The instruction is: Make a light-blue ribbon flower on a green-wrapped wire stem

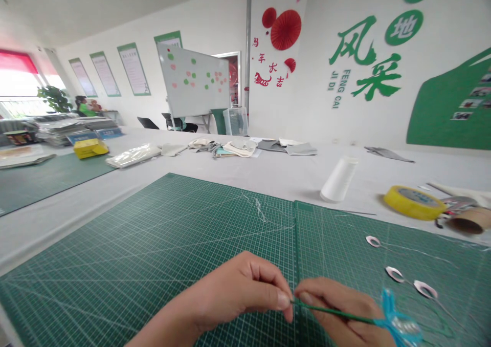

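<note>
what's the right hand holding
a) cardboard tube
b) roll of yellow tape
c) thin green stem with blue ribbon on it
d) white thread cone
c. the right hand pinches the thin green stem, with the blue ribbon tied on past its fingers

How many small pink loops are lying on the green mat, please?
3. One loop lies furthest up the mat; a second loop and a third loop lie nearer the right hand. More may be hidden behind the blue bow.
</note>
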{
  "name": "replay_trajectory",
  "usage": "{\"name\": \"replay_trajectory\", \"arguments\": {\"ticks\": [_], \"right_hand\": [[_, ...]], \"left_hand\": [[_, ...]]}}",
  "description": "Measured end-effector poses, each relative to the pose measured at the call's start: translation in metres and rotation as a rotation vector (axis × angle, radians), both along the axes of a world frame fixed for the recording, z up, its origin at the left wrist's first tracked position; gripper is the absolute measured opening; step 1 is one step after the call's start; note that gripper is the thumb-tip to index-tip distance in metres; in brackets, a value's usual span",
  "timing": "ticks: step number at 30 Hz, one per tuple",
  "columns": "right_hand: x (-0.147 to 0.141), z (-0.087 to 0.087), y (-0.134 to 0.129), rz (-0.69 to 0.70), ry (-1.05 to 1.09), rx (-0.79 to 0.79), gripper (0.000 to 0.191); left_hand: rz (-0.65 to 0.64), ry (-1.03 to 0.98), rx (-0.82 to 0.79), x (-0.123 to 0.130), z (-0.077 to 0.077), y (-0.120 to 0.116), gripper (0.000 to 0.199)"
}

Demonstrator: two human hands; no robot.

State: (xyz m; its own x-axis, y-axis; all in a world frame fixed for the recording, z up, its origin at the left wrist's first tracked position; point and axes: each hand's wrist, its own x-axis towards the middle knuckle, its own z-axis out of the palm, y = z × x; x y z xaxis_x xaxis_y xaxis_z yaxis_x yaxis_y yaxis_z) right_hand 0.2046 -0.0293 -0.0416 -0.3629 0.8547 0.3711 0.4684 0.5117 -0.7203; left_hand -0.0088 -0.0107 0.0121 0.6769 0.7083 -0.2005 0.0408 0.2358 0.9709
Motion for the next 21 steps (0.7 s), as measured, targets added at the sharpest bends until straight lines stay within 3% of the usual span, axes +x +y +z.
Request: {"name": "replay_trajectory", "arguments": {"ticks": [6,12,16,21], "right_hand": [[0.001,0.003,0.002,0.027,0.101,-0.164,0.019],[0.007,0.011,0.002,0.039,0.007,-0.248,0.017],[0.012,0.015,0.003,0.069,-0.085,-0.169,0.017],[0.01,0.02,0.0,0.068,-0.213,0.07,0.018]], "left_hand": [[-0.14,0.043,0.016,-0.003,-0.004,0.001,0.012],[-0.22,0.169,0.074,-0.006,-0.005,0.0,0.011],[-0.228,0.308,0.228,-0.007,-0.003,-0.002,0.016],[-0.114,0.57,0.47,-0.003,-0.002,-0.005,0.023]]}}
